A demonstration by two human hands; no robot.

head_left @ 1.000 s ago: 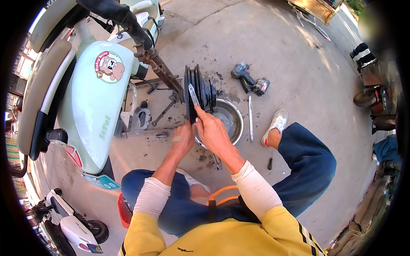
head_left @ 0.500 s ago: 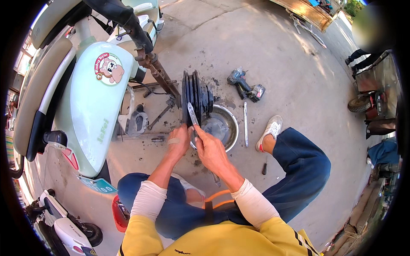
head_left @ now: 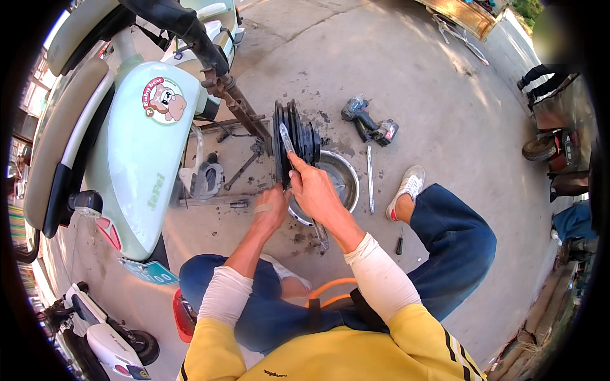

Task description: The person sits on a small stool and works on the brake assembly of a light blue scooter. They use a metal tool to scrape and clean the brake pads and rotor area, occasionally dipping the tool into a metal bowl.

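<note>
A black wheel rim (head_left: 312, 141) stands on edge in front of me, beside the scooter's rusty fork leg. My right hand (head_left: 316, 190) is wrapped round a long flat metal tyre lever (head_left: 285, 138), index finger laid along it. The lever's far end lies against the rim's near-left side, and its other end (head_left: 322, 238) sticks out below my palm. Low on the wheel, my left hand (head_left: 272, 206) is closed at the edge; its fingertips are partly hidden, and it seems to grip the wheel's edge. A metal basin (head_left: 353, 173) sits just right of the wheel.
Right of the basin lie a second lever (head_left: 370, 181), a cordless impact wrench (head_left: 363, 120) and a screwdriver (head_left: 399, 246). A pale green scooter (head_left: 133, 184) fills the left side. Loose metal parts (head_left: 208, 174) lie beside it. Another person's legs (head_left: 543, 77) show far right.
My right hand and the lever have slid forward along the wheel, away from me. My left hand stays low at the wheel's edge. The view has shifted slightly.
</note>
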